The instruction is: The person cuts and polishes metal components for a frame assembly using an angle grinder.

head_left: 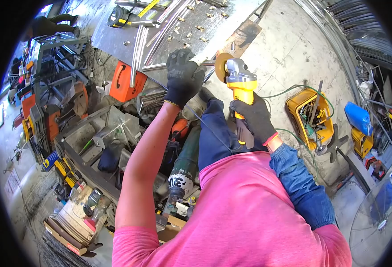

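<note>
My left hand (182, 73), in a dark work glove, is closed around a thin metal tube (155, 67) at the edge of the metal-topped table (111, 38). My gloved right hand (257, 116) grips a yellow angle grinder (242, 84) by its body. The grinder's round disc (223, 66) stands upright close to the tube's right end, a short way from my left fingers. Several small metal fittings (186, 45) lie scattered on the tabletop beyond my left hand. A tape measure (117, 17) with its yellow blade drawn out rests farther back.
An orange case (127, 81) stands left of my left hand. Below are a green gas cylinder (187, 155) and a cluttered metal bin (87, 133). A yellow crate (309, 116) of tools sits at right, with a green cable (289, 92) nearby. A fan (382, 222) stands lower right.
</note>
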Available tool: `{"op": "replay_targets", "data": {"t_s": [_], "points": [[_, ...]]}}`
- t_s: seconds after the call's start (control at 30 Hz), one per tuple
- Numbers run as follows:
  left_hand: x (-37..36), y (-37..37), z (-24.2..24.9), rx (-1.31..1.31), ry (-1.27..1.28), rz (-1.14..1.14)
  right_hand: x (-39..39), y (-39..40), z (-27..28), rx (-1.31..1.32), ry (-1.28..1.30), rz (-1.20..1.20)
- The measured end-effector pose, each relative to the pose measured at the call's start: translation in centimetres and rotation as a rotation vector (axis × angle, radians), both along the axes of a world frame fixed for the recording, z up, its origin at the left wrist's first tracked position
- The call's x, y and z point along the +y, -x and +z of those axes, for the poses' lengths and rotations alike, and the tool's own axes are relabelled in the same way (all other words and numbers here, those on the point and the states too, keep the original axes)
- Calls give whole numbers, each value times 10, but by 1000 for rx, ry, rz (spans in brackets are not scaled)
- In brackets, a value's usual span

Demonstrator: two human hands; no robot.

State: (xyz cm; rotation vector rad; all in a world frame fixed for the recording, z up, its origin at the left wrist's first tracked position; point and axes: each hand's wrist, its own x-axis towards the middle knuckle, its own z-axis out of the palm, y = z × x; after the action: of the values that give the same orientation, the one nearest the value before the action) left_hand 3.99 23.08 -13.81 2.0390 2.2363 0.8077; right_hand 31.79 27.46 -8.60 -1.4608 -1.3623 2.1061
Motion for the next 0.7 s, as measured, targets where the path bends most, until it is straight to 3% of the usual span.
{"op": "replay_targets", "data": {"t_s": [0.1, 0.7], "points": [[0, 0, -1, -33, 64, 29, 4, 0, 16, -114, -72, 131], [0, -2, 9, -12, 16, 24, 2, -4, 1, -75, 3, 125]]}}
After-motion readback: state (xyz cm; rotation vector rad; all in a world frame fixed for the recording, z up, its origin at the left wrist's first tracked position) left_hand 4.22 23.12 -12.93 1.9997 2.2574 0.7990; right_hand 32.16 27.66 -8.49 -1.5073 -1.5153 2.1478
